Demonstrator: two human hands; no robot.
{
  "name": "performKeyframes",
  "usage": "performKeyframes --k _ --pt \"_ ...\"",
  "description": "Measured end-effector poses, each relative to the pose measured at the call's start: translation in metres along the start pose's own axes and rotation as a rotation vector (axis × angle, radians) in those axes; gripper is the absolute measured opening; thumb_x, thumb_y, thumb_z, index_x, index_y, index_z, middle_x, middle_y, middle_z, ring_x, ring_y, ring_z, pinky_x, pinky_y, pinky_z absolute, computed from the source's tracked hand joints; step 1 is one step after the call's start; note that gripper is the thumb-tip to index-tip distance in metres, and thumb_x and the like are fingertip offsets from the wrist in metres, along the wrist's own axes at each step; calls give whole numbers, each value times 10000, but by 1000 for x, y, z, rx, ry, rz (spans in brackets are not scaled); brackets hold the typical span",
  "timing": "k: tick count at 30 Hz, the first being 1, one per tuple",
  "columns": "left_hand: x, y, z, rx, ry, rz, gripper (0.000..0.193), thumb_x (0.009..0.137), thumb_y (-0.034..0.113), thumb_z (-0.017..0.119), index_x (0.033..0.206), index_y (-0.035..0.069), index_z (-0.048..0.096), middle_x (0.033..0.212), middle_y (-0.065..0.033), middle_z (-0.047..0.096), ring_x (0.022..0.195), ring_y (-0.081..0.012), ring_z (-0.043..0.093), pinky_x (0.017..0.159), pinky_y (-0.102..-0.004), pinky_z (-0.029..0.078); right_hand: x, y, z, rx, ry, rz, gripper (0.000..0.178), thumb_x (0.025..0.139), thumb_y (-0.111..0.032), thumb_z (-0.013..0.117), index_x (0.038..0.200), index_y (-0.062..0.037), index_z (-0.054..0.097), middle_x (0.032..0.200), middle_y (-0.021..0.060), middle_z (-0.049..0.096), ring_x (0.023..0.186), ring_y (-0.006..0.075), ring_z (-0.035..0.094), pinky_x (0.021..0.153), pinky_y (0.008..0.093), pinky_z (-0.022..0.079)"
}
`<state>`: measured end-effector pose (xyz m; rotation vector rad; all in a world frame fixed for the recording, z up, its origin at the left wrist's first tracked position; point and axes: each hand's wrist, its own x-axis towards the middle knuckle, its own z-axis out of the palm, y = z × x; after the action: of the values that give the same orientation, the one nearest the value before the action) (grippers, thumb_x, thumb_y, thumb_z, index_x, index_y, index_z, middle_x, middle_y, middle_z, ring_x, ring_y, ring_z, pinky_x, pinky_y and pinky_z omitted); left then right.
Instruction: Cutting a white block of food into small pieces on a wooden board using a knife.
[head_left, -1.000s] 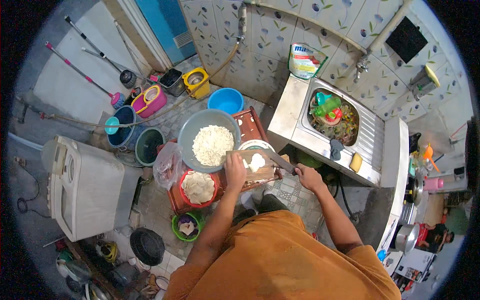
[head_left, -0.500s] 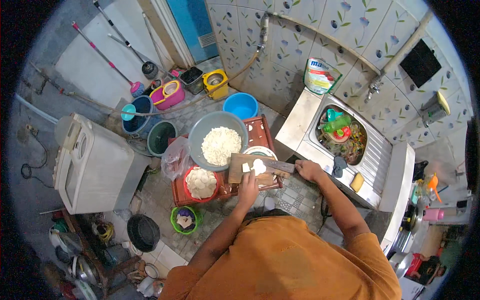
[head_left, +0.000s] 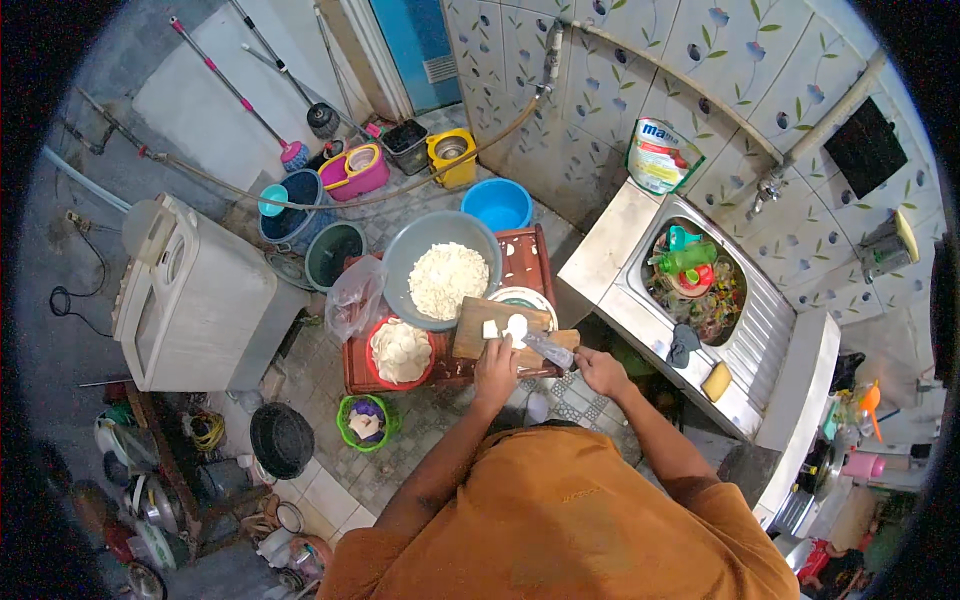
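A wooden cutting board (head_left: 470, 343) lies before me, its far part over the white rim of a round container (head_left: 536, 297). White food pieces (head_left: 516, 326) rest on it, cut flat. My left hand (head_left: 495, 375) has its fingertips pressed together against these pieces. From the right, my right hand (head_left: 602, 373) grips a knife (head_left: 550, 350) by its handle; the broad blade slants over the board beside the pieces. Beyond the board, a grey basin (head_left: 400, 250) holds a heap of small white pieces (head_left: 450, 283). Round white slices (head_left: 400, 352) fill a red bowl (head_left: 372, 366) to the left.
Under these stands a low reddish-brown table (head_left: 525, 258). A clear plastic bag (head_left: 355, 297) hangs at its left, above a green basket (head_left: 345, 432). At right is a counter with a filled sink (head_left: 790, 350). A blue basin (head_left: 497, 205) and white washing machine (head_left: 200, 310) stand around.
My right hand has come nearer to me and leftward, and the knife blade has swung to a steeper slant. My left hand stays by the white pieces. The whole view has shifted slightly.
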<state>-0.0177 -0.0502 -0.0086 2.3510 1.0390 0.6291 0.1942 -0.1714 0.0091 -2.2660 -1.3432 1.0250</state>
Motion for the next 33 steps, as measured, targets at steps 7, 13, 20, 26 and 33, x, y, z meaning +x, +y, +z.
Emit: performKeyframes --k 7,13,20,26,33 --pt "-5 -6 14 87 53 -6 379 844 170 613 1185 23 534 1036 -173 555 959 -344 554 808 -439 455 -16 -10 12 73 24 59 361 937 -385 387 1053 -119 602 980 234 628 946 435 581 803 494 466" --pt "-5 -8 17 34 50 -43 343 846 161 608 1165 43 568 1002 -153 567 945 -345 552 798 -434 456 -26 -16 7 82 38 63 380 941 -389 384 1040 -102 613 969 230 633 937 424 591 807 491 472" --pt "-6 -1 15 79 76 -47 326 845 152 605 1156 56 585 932 -144 553 890 -342 548 759 -448 447 -40 -46 -18 -45 29 124 360 939 -382 407 982 -105 634 920 209 653 886 407 617 769 503 491" --pt "-8 -9 20 44 84 -73 315 845 142 604 1145 48 589 921 -140 547 888 -339 549 756 -442 447 -45 -70 -68 -342 15 232 313 895 -383 512 1010 -141 673 936 157 677 889 340 650 746 472 517" --pt "-5 3 21 59 138 -61 314 828 132 628 1123 31 600 924 -141 545 878 -336 553 756 -441 452 7 -42 -84 -402 194 143 301 915 -327 479 940 -99 674 878 176 677 827 349 659 712 474 504"
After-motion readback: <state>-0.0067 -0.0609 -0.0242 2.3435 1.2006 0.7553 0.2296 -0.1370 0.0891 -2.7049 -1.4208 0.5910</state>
